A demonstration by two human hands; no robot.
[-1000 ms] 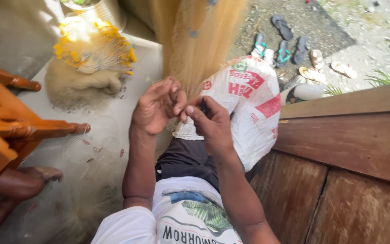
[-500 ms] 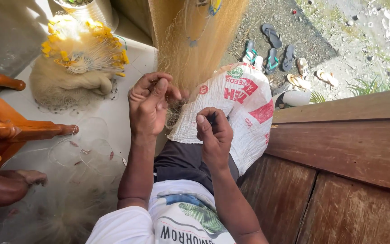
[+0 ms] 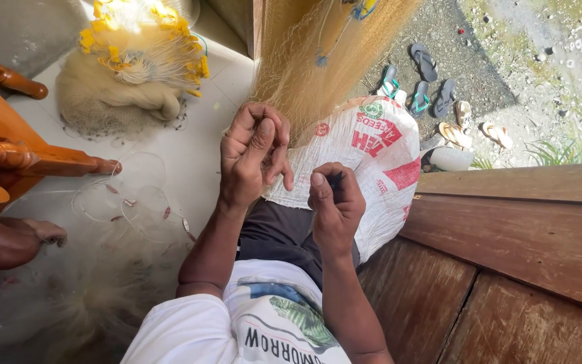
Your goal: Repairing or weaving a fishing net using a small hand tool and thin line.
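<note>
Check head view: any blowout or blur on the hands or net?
Head view: sunlight blows out the yellow floats top left; left hand and right hand evenly lit and sharp; hanging net fine, strands hazy; wide-angle edges bend.

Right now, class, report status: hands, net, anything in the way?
Left hand gripping hanging fishing net. Right hand pinching small dark tool. White sack underneath; nothing blocking.

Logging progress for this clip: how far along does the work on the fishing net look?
Done: a heap of fine beige fishing net with yellow floats lies bundled on the floor. In hand: the left hand pinches the hanging tan mesh, while the right hand grips a small dark tool, above the white woven sack. Left: much loose mesh hangs above; how much needs work cannot be told.
</note>
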